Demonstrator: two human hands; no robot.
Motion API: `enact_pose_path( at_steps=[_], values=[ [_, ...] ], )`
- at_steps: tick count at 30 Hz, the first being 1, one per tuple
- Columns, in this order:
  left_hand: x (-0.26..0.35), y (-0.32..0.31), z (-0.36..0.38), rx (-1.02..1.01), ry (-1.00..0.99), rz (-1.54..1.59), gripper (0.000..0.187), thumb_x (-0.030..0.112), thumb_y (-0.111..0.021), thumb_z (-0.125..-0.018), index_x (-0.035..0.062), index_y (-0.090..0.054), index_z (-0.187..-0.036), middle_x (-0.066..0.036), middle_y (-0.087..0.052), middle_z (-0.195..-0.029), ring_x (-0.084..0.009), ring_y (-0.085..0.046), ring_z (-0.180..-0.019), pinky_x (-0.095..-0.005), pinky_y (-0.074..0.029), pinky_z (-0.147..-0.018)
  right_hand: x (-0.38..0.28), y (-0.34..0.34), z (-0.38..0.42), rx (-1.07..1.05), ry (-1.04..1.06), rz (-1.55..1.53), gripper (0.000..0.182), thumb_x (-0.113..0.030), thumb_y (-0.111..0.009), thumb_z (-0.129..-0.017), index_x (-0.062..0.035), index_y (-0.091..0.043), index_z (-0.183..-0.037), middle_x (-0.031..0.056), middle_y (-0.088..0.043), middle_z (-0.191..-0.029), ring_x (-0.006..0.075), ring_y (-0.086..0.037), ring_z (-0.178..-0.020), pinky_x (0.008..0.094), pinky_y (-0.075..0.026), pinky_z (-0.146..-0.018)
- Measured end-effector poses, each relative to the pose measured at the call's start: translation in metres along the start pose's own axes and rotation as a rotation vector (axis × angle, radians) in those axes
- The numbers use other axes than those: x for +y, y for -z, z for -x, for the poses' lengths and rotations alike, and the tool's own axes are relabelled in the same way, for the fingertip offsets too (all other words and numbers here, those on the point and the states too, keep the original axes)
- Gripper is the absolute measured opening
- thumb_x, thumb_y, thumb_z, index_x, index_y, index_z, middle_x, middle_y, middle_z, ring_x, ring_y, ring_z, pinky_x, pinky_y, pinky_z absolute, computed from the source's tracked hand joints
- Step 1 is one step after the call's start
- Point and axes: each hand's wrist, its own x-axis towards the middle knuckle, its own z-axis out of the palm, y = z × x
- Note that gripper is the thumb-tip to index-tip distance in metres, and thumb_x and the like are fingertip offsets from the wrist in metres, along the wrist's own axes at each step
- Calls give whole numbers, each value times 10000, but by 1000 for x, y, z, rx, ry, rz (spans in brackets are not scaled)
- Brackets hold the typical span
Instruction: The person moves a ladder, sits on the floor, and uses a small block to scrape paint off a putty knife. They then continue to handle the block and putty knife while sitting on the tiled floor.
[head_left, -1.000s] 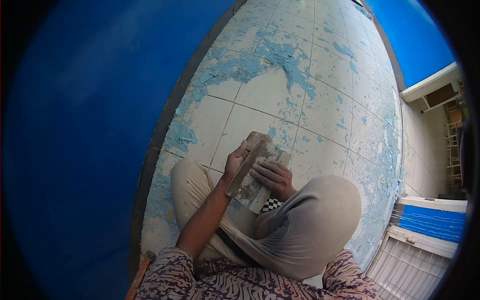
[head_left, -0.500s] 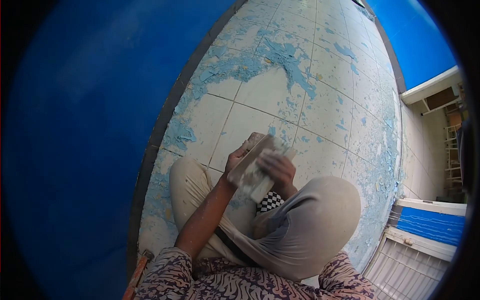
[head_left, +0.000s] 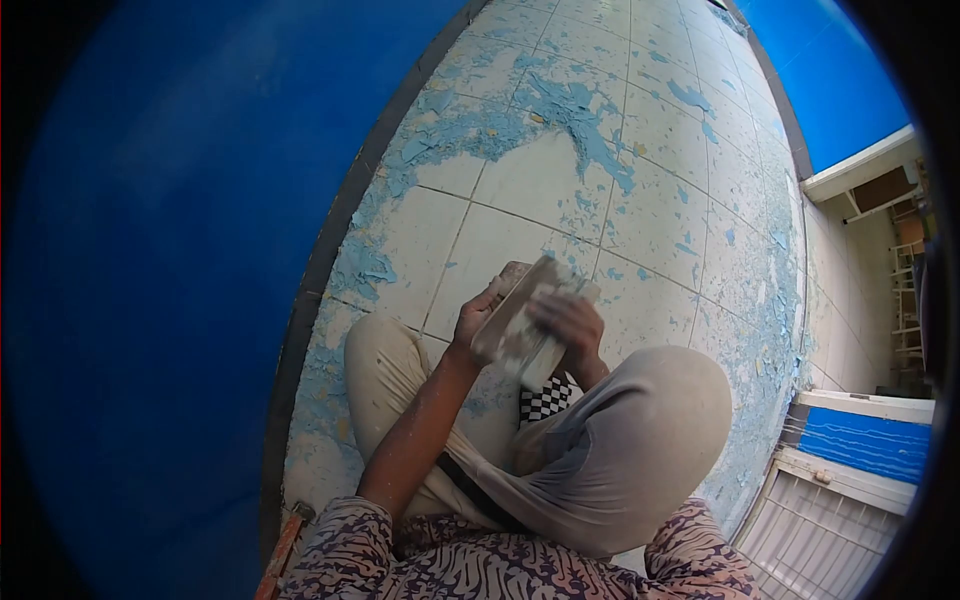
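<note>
My left hand point(head_left: 478, 312) is closed round the grip of a plastering trowel point(head_left: 510, 312), its flat blade tilted up and smeared with whitish putty. Against the blade's coated side, my right hand point(head_left: 570, 325) is blurred by motion, its fingers curled over a pale flat tool point(head_left: 545, 362). That tool's exact kind is hidden by the fingers and the blur. Both hands are above my crossed legs, over the tiled floor point(head_left: 520, 225). A black-and-white checkered cloth point(head_left: 548, 400) shows just below them.
A blue wall point(head_left: 180, 260) with a dark skirting rises at the left. Flaked light-blue paint point(head_left: 560, 105) litters the floor ahead. An orange-handled tool point(head_left: 285, 545) lies at lower left. To the right are a doorway and a white barred gate point(head_left: 830, 530).
Both hands and the two tools have shifted slightly right in the view, with the right hand and its tool a little higher. The whole view has moved slightly too.
</note>
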Motion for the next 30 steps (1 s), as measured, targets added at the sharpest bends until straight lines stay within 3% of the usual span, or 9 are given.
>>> enact_pose_path(
  at_steps=[3, 5, 7, 10, 13, 15, 18, 22, 30],
  values=[
    [-3, -20, 5, 93, -14, -68, 589, 445, -357, -1075, 13, -455, -1462, -206, -587, -1363, -304, -605, -1220, -434, -469, -1072, -4, -2, 2, 63, -149, 41, 322, -149, -725, -735, -79, -759, -1048, 106, -742, -1106, 271, -708, -1064, 374, -560, -869],
    [-1, -18, 7, 105, -15, -157, 597, 452, -368, -1070, 2, -469, -1449, -207, -603, -1337, -301, -612, -1210, -443, -480, -1060, -8, -2, 12, -75, 128, -28, 403, -167, -787, -665, -63, -755, -1052, 119, -747, -1085, 290, -710, -1048, 385, -551, -842],
    [-1, -21, 7, 50, -30, -147, 597, 444, -367, -1073, -11, -462, -1448, -207, -606, -1330, -302, -619, -1200, -447, -492, -1048, -5, 1, 10, -100, 115, -23, 403, -162, -791, -663, -61, -754, -1052, 119, -750, -1076, 288, -712, -1042, 386, -553, -836],
    [8, 21, 2, -82, 74, -5, 590, 424, -347, -1080, -4, -411, -1481, -228, -543, -1408, -328, -585, -1240, -460, -456, -1086, -3, -2, -1, 71, -170, 23, 329, -147, -734, -739, -77, -760, -1059, 98, -750, -1086, 269, -711, -1050, 378, -560, -844],
    [3, -2, 4, -18, 37, 0, 590, 423, -357, -1077, -14, -427, -1467, -229, -552, -1396, -330, -599, -1220, -462, -460, -1081, -7, -8, 24, -42, 48, -10, 400, -195, -786, -686, -66, -759, -1063, 101, -751, -1079, 285, -711, -1040, 398, -547, -861],
    [4, 0, 3, 115, -91, -163, 590, 420, -363, -1077, -18, -424, -1467, -225, -555, -1392, -332, -598, -1221, -461, -461, -1079, -6, -5, 20, -9, -1, 10, 390, -198, -785, -693, -71, -761, -1060, 99, -750, -1079, 281, -713, -1030, 390, -550, -847],
    [3, 5, 1, 28, -35, -105, 577, 405, -361, -1080, -14, -416, -1472, -220, -554, -1396, -333, -594, -1227, -461, -456, -1077, -3, -1, 2, 94, -149, 40, 353, -195, -778, -718, -101, -768, -1058, 91, -749, -1074, 266, -718, -1006, 364, -558, -810],
    [0, -13, 4, 35, -26, -92, 584, 411, -359, -1080, -25, -417, -1465, -227, -551, -1399, -327, -591, -1236, -463, -467, -1068, -6, -7, 20, -28, 74, 20, 321, -191, -782, -742, -109, -772, -1052, 96, -749, -1068, 273, -717, -1007, 360, -552, -820],
    [3, -6, 4, 56, -39, -124, 574, 421, -363, -1075, -4, -445, -1453, -209, -598, -1344, -330, -611, -1206, -454, -473, -1060, -1, -4, 13, 58, -53, 17, 319, -187, -780, -756, -76, -768, -1055, 124, -752, -1052, 281, -717, -1020, 366, -552, -814]
  ],
)
